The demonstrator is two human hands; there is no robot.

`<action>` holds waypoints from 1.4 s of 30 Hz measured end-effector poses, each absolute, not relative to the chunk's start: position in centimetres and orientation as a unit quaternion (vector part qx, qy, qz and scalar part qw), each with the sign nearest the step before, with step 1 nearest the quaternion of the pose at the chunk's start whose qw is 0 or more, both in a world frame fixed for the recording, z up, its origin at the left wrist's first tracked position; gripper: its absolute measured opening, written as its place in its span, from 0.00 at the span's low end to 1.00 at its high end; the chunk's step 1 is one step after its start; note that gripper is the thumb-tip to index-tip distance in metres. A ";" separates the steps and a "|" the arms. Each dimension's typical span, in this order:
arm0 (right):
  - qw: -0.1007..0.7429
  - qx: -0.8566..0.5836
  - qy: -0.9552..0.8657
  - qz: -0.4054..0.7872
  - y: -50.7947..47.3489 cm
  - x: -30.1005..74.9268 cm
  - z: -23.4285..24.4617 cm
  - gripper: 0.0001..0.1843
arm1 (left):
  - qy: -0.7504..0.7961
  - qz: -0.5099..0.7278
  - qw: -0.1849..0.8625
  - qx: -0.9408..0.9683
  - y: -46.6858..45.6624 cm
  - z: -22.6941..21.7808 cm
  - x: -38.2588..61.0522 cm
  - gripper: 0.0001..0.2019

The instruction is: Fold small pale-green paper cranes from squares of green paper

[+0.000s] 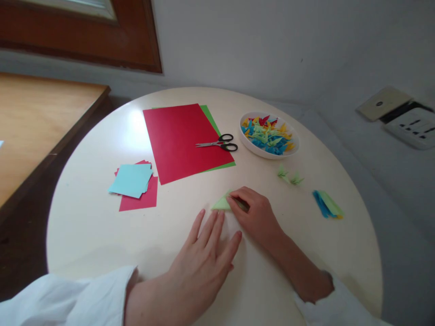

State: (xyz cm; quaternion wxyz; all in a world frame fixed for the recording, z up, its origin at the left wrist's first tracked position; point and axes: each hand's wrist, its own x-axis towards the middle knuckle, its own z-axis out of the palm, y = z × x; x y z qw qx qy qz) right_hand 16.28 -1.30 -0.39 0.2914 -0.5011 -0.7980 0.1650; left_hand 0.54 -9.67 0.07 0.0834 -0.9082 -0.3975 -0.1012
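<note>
A small piece of light green origami paper (pixel 220 203), folded into a triangle, lies on the round white table in front of me. My left hand (pixel 205 256) is spread with the palm down, its fingertips at the paper's lower edge. Curled over the paper's right part, my right hand (pixel 254 210) has thumb and forefinger closed on it and hides that side. Beyond my right hand lie two small folded green paper cranes (pixel 282 174).
Red sheets (pixel 180 145) over green ones carry black-handled scissors (pixel 217 143). Light blue and red paper squares (pixel 132 180) lie left. A white bowl (pixel 260 151) holds several coloured paper cranes. Blue, green and yellow papers (pixel 328 204) sit near the table's right edge.
</note>
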 end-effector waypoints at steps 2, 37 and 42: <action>0.286 -0.502 -0.800 0.163 -1.3 16.3 -0.3 0.07 | -0.406 -0.104 0.070 -0.905 -9.8 0.2 0.5 0.23; 0.275 -0.506 -0.806 0.134 -1.6 16.3 0.0 0.06 | -0.438 -0.095 0.010 -0.894 -10.1 0.1 1.3 0.24; 0.273 -0.505 -0.808 0.129 -1.6 16.3 -0.1 0.06 | -0.443 -0.104 0.022 -0.890 -10.1 -0.1 1.3 0.24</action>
